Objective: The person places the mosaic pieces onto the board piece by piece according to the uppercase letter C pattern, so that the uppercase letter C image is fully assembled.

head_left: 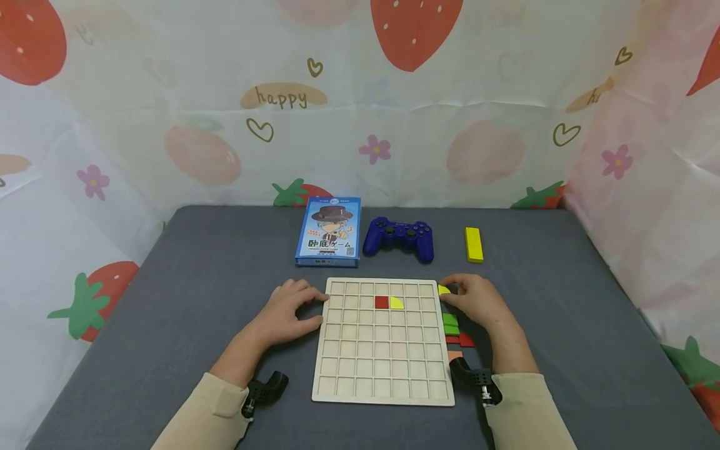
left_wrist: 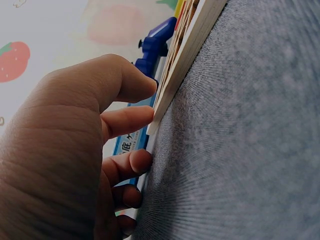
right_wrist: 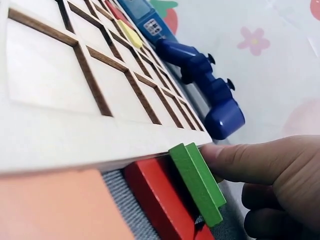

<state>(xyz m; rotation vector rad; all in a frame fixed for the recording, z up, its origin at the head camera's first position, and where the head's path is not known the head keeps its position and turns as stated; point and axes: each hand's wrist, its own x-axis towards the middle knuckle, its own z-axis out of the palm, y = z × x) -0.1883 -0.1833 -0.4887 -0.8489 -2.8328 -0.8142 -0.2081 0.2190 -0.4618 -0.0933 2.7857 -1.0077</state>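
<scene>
A pale wooden grid board (head_left: 382,404) lies on the table, with a red square tile (head_left: 382,302) and a yellow quarter-circle tile (head_left: 397,303) side by side in its second row. My left hand (head_left: 284,315) rests at the board's left edge, index fingertip against the rim, fingers loosely bent and holding nothing. At the upper right corner my right hand (head_left: 478,303) pinches another yellow quarter-circle tile (head_left: 444,290) between thumb and index finger. Green tiles (right_wrist: 197,185) lie on red tiles (right_wrist: 157,195) beside the board, below that hand. An orange tile (head_left: 455,355) lies nearer.
Behind the board stand a blue game box (head_left: 328,234), a dark blue game controller (head_left: 399,239) and a yellow block (head_left: 474,244). A grey cloth (head_left: 236,250) covers the table. A printed curtain (head_left: 394,125) hangs at the back and sides.
</scene>
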